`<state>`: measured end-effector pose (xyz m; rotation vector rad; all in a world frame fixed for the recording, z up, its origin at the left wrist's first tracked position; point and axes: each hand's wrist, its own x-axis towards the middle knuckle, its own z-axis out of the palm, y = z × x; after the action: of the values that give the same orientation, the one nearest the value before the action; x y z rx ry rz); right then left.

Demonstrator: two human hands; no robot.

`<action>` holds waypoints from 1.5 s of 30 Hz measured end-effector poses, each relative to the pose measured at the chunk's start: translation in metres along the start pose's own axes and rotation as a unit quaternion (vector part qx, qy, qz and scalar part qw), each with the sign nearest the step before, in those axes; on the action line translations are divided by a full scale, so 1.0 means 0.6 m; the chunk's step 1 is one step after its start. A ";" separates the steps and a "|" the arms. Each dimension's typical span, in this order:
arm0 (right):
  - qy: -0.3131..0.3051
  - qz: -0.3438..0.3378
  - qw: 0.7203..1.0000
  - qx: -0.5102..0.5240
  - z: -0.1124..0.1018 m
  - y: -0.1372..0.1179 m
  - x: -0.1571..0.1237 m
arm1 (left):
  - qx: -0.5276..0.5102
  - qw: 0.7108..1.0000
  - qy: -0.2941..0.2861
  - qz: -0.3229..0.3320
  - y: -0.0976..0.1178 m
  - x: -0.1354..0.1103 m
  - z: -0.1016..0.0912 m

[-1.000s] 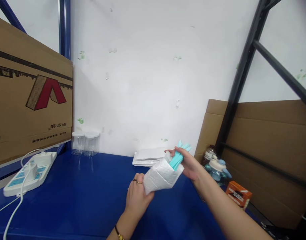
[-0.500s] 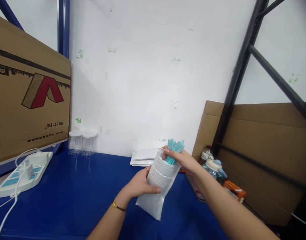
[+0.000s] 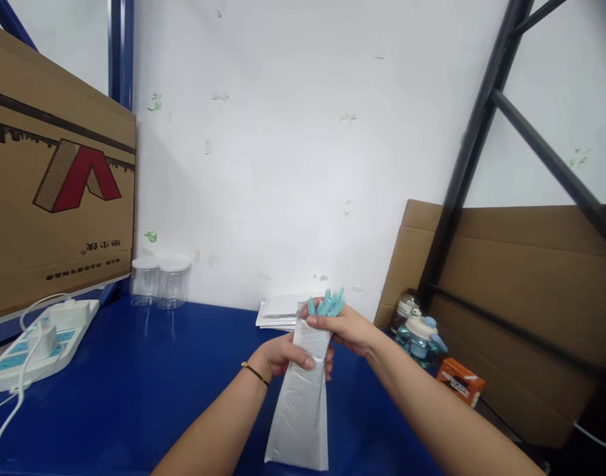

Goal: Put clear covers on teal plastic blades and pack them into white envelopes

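Observation:
A white padded mailer [image 3: 299,416] hangs upright in front of me, its lower end toward me. My left hand [image 3: 290,355] is wrapped round its middle, thumb on the front and fingers behind, squeezing it narrow. At the mouth my right hand [image 3: 340,327] is closed, thumb across the front of the mailer's upper edge. A teal bundle [image 3: 327,304] with several narrow, finger-like ends sticks up out of the mouth by the right hand. Its lower part is hidden inside the mailer and behind my fingers.
Behind the mailer lies a stack of white mailers [image 3: 277,314] on the blue table [image 3: 193,370]. Two clear jars [image 3: 172,287] and a power strip [image 3: 59,350] stand left. To the right are a bottle [image 3: 419,340], an orange box [image 3: 460,382] and a black rack post [image 3: 461,165].
The teal bundle sits lower in the mailer's mouth. My left hand now wraps the mailer tighter and higher. The mailer has straightened and narrowed, with its lower end nearer me.

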<state>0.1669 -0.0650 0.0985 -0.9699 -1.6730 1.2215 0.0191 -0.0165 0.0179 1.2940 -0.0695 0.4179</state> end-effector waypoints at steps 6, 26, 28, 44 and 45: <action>0.006 0.012 0.999 0.040 -0.005 -0.001 0.008 | -0.007 1.000 0.029 -0.005 0.002 -0.006 -0.018; 0.228 -0.174 0.932 -0.221 -0.051 0.000 0.001 | 0.173 0.954 0.245 0.023 0.004 -0.018 -0.006; 0.199 -0.187 0.935 -0.226 -0.049 -0.001 -0.005 | 0.168 0.945 0.279 0.024 -0.005 -0.016 -0.008; 0.249 -0.118 0.958 -0.076 -0.056 0.073 -0.018 | 0.090 0.976 0.195 -0.022 -0.012 -0.047 -0.003; 0.270 -0.117 0.955 -0.046 -0.061 0.078 -0.019 | 0.097 0.978 0.181 -0.032 -0.017 -0.049 -0.003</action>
<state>0.2101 -0.0524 0.0580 -1.0161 -1.3615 0.6476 -0.0049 -0.0247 -0.0001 1.3882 0.3259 0.6111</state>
